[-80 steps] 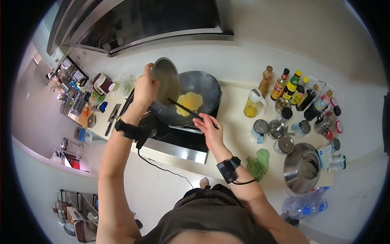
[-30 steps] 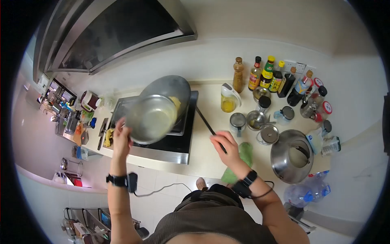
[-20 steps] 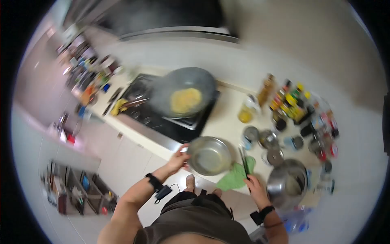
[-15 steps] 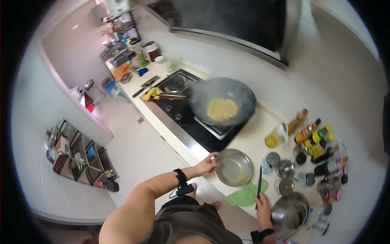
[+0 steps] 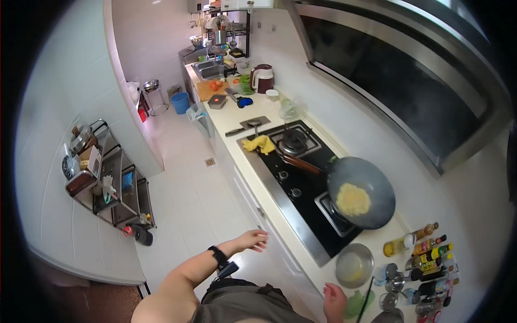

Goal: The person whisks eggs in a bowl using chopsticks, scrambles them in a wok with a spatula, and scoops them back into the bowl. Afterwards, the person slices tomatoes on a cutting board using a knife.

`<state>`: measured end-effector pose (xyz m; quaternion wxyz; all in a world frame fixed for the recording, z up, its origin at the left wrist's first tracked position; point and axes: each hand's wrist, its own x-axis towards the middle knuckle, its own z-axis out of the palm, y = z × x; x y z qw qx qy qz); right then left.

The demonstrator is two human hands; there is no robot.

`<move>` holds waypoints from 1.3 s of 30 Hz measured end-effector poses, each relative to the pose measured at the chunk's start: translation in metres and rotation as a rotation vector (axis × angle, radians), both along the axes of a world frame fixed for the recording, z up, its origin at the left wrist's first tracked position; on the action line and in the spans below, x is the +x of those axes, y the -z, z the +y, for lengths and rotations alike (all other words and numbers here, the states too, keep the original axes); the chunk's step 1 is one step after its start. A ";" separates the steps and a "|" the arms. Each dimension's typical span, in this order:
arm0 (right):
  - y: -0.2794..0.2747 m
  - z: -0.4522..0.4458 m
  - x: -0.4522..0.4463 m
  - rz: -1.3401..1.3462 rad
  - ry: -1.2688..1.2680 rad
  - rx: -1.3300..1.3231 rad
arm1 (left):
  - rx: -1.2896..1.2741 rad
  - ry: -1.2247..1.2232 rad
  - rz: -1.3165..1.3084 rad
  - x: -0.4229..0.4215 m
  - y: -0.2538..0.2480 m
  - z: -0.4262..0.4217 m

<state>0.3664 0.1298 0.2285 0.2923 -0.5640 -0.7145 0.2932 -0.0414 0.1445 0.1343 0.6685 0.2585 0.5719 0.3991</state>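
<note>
Metal bowl [image 5: 355, 264] rests on the counter [image 5: 380, 240] beside the stove [image 5: 311, 207], near the loosely open fingers of the right hand [image 5: 334, 303], while the left hand [image 5: 251, 240] hangs apart, its fingers slack and unclosed.

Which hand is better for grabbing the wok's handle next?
Probably the left hand: it looks empty and is nearer the brown handle of the wok. The right hand is farther away, beside the green cloth.
</note>
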 end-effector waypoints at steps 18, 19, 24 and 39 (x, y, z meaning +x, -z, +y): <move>0.020 0.306 -0.613 -0.184 -0.401 0.294 | -0.316 -0.782 -0.037 -0.392 0.057 -0.243; 0.028 0.325 -0.627 -0.324 -0.384 0.390 | -0.298 -0.798 -0.051 -0.397 0.058 -0.233; 0.065 0.394 -0.654 -0.299 -0.469 0.349 | -0.347 -0.967 0.001 -0.441 0.080 -0.220; 0.078 0.398 -0.679 -0.398 -0.104 0.040 | -0.458 -0.439 0.257 -0.657 0.112 -0.007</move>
